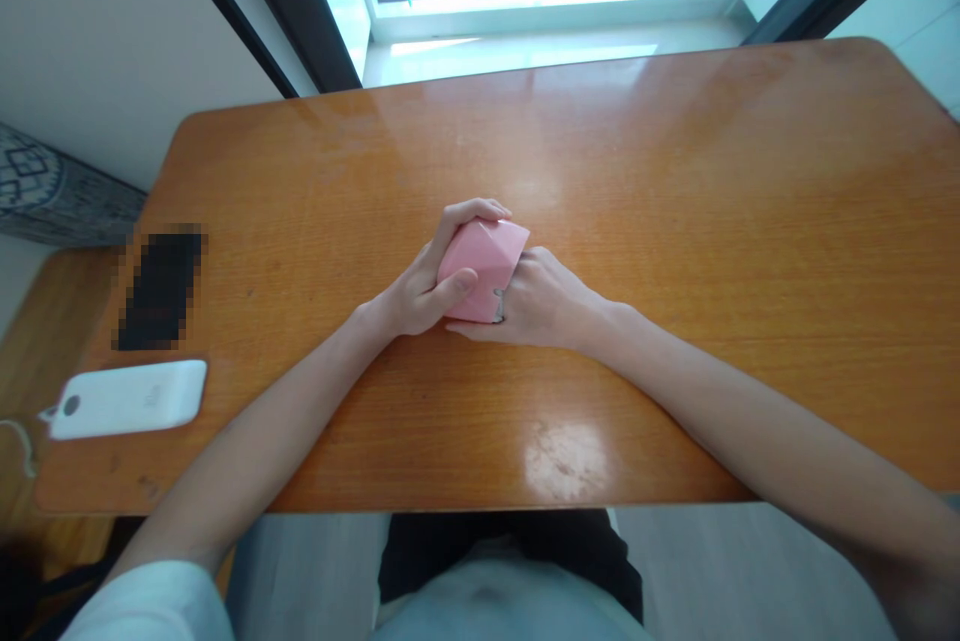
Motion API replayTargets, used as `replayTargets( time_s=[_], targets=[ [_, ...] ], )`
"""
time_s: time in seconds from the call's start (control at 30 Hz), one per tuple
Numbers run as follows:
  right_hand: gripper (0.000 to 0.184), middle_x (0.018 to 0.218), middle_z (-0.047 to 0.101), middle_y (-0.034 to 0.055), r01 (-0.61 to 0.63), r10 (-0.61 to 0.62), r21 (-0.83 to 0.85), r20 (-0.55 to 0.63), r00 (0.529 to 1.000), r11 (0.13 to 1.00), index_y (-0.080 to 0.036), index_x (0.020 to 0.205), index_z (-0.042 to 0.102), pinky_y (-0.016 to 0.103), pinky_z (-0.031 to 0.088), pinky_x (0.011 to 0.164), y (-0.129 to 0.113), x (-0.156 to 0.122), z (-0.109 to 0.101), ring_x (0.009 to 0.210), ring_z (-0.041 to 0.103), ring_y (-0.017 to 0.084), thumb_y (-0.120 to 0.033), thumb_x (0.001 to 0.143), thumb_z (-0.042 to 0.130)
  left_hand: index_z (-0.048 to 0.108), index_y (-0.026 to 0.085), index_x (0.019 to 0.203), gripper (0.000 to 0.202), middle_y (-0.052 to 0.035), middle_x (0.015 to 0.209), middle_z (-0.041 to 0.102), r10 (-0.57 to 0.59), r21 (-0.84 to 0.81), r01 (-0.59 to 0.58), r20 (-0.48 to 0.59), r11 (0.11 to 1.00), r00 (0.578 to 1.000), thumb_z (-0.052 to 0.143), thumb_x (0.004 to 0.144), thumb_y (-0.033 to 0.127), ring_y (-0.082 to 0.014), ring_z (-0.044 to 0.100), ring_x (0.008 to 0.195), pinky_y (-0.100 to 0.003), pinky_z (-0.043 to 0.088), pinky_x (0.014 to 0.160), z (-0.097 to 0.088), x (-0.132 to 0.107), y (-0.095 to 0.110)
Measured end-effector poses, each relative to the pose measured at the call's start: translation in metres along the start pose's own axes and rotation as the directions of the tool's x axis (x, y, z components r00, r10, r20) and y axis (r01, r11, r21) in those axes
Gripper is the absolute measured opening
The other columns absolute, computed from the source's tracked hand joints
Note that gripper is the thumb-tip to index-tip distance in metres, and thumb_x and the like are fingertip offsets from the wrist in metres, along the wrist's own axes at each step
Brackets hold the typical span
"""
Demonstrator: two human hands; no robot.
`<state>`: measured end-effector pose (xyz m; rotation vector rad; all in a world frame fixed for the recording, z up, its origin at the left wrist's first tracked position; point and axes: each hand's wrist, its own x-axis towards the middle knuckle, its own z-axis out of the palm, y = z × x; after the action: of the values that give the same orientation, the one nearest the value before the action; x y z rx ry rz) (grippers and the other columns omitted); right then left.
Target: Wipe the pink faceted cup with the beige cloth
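Note:
A small pink object (487, 256) with folded, faceted sides and a grey-and-white print near its lower right edge is between my hands, low over the wooden table (600, 191). It looks like a paper or card box or pouch, but I cannot tell which. My left hand (435, 286) wraps its left side, thumb across the front and fingers over the top. At its right edge is my right hand (544, 299), knuckles up, its thumb stretched along the underside. The other right fingers go behind or into the pink object, where they are hidden.
A blurred-out dark rectangle (160, 291) lies at the table's left side. Nearer me is a white power bank or similar slab (131, 399) with a cable at its left end. Beyond the far table edge are a window sill (525, 51) and dark frame posts.

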<state>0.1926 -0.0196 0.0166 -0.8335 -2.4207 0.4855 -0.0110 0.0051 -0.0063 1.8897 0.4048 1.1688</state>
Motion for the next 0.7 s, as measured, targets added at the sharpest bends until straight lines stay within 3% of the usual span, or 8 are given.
replayTargets(
  time_s=[0.17, 0.33, 0.4, 0.5, 0.6, 0.7],
  targets=[
    [0.04, 0.08, 0.078, 0.0068, 0.03, -0.033, -0.047, -0.059, 0.998, 0.998, -0.018, 0.087, 0.078, 0.035, 0.041, 0.069, -0.003, -0.002, 0.004, 0.073, 0.064, 0.02, -0.057, 0.098, 0.076, 0.051, 0.029, 0.155, 0.069, -0.0111, 0.151, 0.06, -0.03, 0.012, 0.03, -0.004, 0.999, 1.0, 0.061, 0.103, 0.072, -0.0302, 0.066, 0.134, -0.049, 0.057, 0.118, -0.001, 0.001, 0.007],
    [0.03, 0.091, 0.076, 0.0048, -0.036, 0.064, 0.279, -0.093, 0.994, 0.96, -0.02, 0.098, 0.073, 0.034, 0.05, 0.077, -0.013, 0.004, 0.001, 0.085, 0.067, 0.021, -0.047, 0.092, 0.083, 0.041, 0.031, 0.165, 0.083, -0.012, 0.164, 0.054, -0.017, 0.06, 0.017, -0.011, 0.998, 1.0, 0.055, 0.101, 0.082, -0.037, 0.058, 0.149, -0.055, 0.057, 0.122, -0.003, 0.001, 0.011],
    [0.031, 0.09, 0.071, 0.002, -0.071, 0.125, 0.503, -0.075, 0.989, 0.861, -0.021, 0.096, 0.068, 0.033, 0.052, 0.076, -0.017, 0.008, -0.003, 0.084, 0.065, 0.018, -0.046, 0.091, 0.084, 0.038, 0.034, 0.167, 0.085, -0.0105, 0.169, 0.05, 0.033, 0.114, -0.03, -0.024, 0.993, 0.999, 0.048, 0.101, 0.087, -0.0383, 0.055, 0.154, -0.058, 0.055, 0.124, -0.002, 0.002, 0.01],
    [0.034, 0.08, 0.063, -0.0027, -0.2, 0.247, 0.772, 0.058, 0.967, 0.603, -0.022, 0.092, 0.064, 0.029, 0.049, 0.067, -0.022, 0.013, -0.009, 0.075, 0.059, 0.014, -0.049, 0.092, 0.084, 0.033, 0.037, 0.169, 0.084, -0.0084, 0.173, 0.045, 0.092, 0.187, -0.085, -0.03, 0.979, 0.995, 0.036, 0.103, 0.089, -0.0395, 0.054, 0.157, -0.063, 0.052, 0.128, -0.001, 0.002, 0.01],
    [0.035, 0.08, 0.064, -0.0029, -0.316, 0.359, 0.849, 0.163, 0.919, 0.424, -0.022, 0.09, 0.067, 0.027, 0.048, 0.065, -0.025, 0.017, -0.013, 0.074, 0.059, 0.013, -0.051, 0.091, 0.085, 0.033, 0.036, 0.17, 0.085, -0.0088, 0.173, 0.045, 0.098, 0.188, -0.093, -0.016, 0.978, 0.995, 0.042, 0.103, 0.087, -0.0394, 0.058, 0.153, -0.064, 0.054, 0.126, 0.0, 0.003, 0.01],
    [0.037, 0.089, 0.071, -0.0001, -0.318, 0.449, 0.905, 0.168, 0.877, 0.283, -0.023, 0.098, 0.07, 0.029, 0.055, 0.07, -0.024, 0.019, -0.014, 0.081, 0.065, 0.016, -0.058, 0.092, 0.081, 0.033, 0.032, 0.171, 0.089, -0.0116, 0.173, 0.044, 0.106, 0.208, -0.105, 0.006, 0.973, 0.994, 0.054, 0.101, 0.082, -0.041, 0.054, 0.156, -0.066, 0.05, 0.13, -0.002, 0.002, 0.01]
  ],
)
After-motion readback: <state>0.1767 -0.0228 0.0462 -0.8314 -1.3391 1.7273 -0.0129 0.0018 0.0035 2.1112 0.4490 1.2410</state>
